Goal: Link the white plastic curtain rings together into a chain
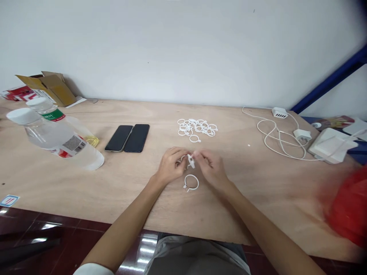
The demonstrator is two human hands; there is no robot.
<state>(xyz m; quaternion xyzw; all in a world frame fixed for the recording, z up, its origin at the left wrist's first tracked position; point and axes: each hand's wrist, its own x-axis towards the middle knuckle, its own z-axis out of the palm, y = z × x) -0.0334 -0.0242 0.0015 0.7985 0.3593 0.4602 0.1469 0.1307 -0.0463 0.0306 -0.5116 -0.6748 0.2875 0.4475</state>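
Observation:
Between my hands is a small white plastic ring clip, partly covered by the fingers. My left hand pinches it from the left, its fingers curled. From the right, the fingertips of my right hand press together at the clip's upper edge, slightly blurred. Just below, a separate white plastic ring lies on the table, its loop open at the lower left. Beyond my hands sits a loose pile of white plastic rings, with one ring lying at its near side.
Two phones lie side by side on the wooden table. Bottles and an opened cardboard box stand left. A white cable, a charger and a white box are right, near a blurred red object.

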